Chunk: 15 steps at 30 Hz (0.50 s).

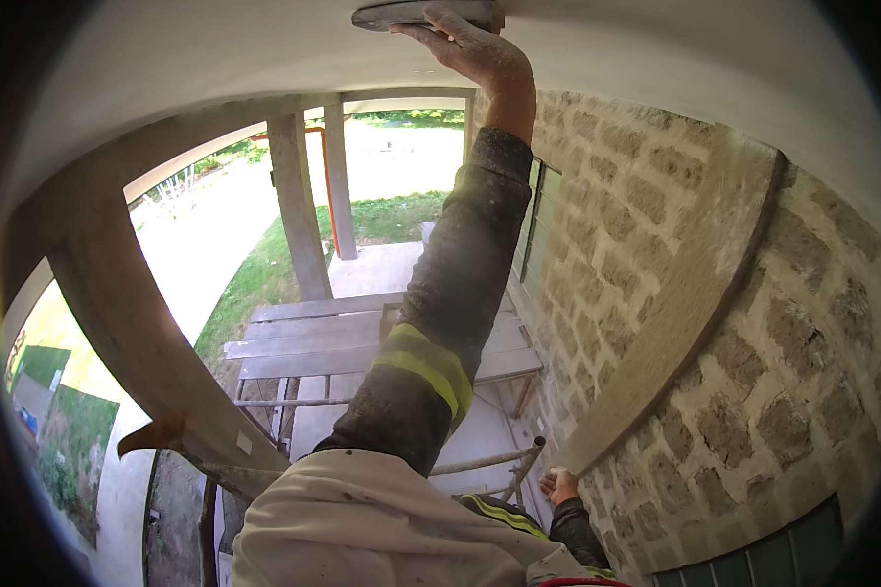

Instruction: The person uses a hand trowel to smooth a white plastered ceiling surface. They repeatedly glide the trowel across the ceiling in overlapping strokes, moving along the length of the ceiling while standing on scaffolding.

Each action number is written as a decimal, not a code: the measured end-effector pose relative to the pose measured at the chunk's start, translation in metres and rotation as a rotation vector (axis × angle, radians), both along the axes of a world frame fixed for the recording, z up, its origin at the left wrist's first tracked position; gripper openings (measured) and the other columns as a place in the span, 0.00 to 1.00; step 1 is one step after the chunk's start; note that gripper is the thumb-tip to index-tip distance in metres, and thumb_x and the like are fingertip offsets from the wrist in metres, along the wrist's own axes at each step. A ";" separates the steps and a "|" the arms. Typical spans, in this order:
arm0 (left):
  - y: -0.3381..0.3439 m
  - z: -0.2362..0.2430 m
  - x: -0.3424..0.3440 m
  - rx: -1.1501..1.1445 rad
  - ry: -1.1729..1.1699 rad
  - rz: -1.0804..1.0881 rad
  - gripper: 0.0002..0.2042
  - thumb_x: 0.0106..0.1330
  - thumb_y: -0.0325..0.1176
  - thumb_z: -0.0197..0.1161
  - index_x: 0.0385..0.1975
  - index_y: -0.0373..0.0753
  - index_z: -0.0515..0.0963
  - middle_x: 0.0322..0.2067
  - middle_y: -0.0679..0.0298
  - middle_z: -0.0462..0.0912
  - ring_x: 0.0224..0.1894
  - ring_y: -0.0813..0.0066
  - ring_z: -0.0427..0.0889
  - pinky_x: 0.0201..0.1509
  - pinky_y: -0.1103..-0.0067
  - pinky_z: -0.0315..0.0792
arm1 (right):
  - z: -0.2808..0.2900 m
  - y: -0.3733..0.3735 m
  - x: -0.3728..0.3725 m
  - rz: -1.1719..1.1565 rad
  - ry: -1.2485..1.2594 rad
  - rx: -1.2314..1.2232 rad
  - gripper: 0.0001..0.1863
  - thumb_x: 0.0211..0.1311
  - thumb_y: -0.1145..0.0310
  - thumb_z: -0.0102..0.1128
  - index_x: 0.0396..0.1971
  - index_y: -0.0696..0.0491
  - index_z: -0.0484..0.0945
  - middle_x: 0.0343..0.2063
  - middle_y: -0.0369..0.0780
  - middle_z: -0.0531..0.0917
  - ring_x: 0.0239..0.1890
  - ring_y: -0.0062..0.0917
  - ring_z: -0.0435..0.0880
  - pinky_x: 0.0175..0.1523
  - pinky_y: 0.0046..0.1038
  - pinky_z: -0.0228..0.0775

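My left hand (485, 59) is raised overhead at the end of an outstretched arm, in a dusty dark sleeve with a yellow-green band. Its fingers are wrapped round a flat grey hand float (401, 15), whose face lies against the pale, smooth ceiling (656, 49). White-grey residue coats the fingers. Low on the right, my right hand (559, 484) hangs beside the stone wall with curled fingers, close to the end of a scaffold pipe (489, 462). Whatever it may hold is too small to make out.
Wooden planks (313, 338) form a scaffold platform below. Grey posts (299, 205) stand on the left, with grass (250, 293) outside. To the right rises a stone block wall (617, 235) with a long sloping beam or ledge (685, 293). A greenish window (538, 225) stands beyond my arm.
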<state>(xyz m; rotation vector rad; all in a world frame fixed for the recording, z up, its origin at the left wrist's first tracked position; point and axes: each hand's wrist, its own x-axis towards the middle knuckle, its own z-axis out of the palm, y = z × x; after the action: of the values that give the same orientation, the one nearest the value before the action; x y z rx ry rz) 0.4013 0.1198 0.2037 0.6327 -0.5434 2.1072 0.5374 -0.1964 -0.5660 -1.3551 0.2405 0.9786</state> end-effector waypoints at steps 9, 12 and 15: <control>-0.011 0.003 -0.009 0.030 -0.004 -0.033 0.33 0.80 0.55 0.40 0.77 0.45 0.42 0.59 0.51 0.66 0.53 0.56 0.76 0.52 0.62 0.83 | -0.006 -0.004 0.002 -0.002 -0.003 -0.008 0.16 0.65 0.71 0.53 0.52 0.53 0.78 0.32 0.43 0.81 0.27 0.34 0.82 0.34 0.38 0.76; -0.016 0.002 -0.008 -0.015 0.000 -0.039 0.34 0.80 0.54 0.40 0.79 0.50 0.36 0.59 0.51 0.66 0.53 0.56 0.77 0.51 0.62 0.85 | -0.006 -0.004 0.002 0.012 0.021 -0.005 0.17 0.65 0.72 0.53 0.53 0.53 0.78 0.31 0.43 0.81 0.27 0.34 0.82 0.33 0.38 0.76; -0.023 -0.003 -0.013 -0.060 0.214 -0.590 0.33 0.80 0.53 0.40 0.78 0.52 0.38 0.59 0.51 0.67 0.52 0.59 0.78 0.50 0.63 0.85 | -0.003 -0.005 0.004 0.002 0.025 0.032 0.17 0.65 0.72 0.53 0.53 0.53 0.77 0.31 0.43 0.81 0.27 0.34 0.82 0.33 0.38 0.76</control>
<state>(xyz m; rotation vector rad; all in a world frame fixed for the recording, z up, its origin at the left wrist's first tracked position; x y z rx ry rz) 0.3880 0.0969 0.2003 0.5698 -0.4730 1.4779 0.5410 -0.2010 -0.5694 -1.3144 0.2415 0.9978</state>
